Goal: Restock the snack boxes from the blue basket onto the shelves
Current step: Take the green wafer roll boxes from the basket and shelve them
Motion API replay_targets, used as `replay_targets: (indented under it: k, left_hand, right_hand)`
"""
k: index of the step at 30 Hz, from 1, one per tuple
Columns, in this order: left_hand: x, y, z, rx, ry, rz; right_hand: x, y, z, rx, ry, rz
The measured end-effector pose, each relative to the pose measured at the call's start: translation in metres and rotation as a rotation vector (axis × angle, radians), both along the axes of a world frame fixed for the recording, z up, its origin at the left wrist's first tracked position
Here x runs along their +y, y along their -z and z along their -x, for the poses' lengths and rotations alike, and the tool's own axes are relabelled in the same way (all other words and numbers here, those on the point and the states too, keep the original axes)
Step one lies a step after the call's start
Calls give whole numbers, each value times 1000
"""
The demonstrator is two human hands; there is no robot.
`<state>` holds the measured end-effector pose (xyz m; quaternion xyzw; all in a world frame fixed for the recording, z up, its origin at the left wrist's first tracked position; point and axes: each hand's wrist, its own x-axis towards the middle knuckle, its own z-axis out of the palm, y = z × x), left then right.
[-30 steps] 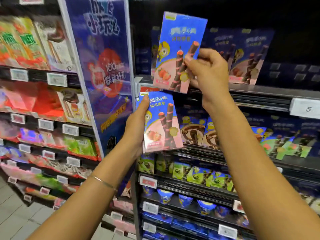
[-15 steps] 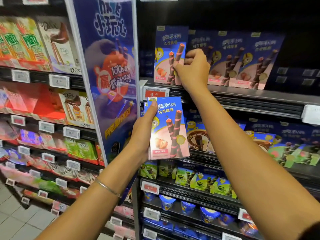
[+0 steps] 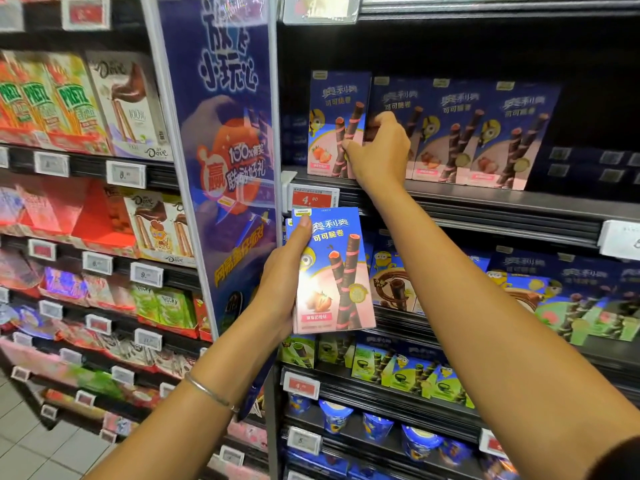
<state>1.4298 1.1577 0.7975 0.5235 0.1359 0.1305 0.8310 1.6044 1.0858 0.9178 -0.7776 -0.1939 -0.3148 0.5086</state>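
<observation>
Right hand (image 3: 379,152) reaches up to the top shelf (image 3: 485,199), fingers curled around the right edge of the leftmost strawberry snack box (image 3: 334,124), which stands upright at the left end of the row. Thumb and fingertips pinch that edge, so the hand is clamped on the box. Just beside it, to the right, three more boxes of the same kind (image 3: 485,133) stand in a row, each overlapping the next, all facing forward.

Left hand (image 3: 285,282) is lower, in front of the shelf below, gripping a second strawberry box (image 3: 334,271) along its left side, thumb laid across the upper left corner of the front. This box is held upright in the air, clear of the shelf, with another box edge showing just behind it. A thin bracelet (image 3: 211,393) sits on the left wrist.

A red price tag (image 3: 311,199) hangs on the top shelf's front edge, directly above the held box. Further left, a tall blue promotional banner (image 3: 225,150) divides this bay from the neighbouring shelves of Pretz and Dove boxes (image 3: 79,102). The blue basket is out of sight.
</observation>
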Motion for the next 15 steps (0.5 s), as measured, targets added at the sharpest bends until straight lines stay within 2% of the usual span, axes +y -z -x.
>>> replay_targets:
  k: [15]
  left_hand:
    - [-3,1,3,22,18,1]
  right_hand:
    - [5,5,-1,-47,67,33]
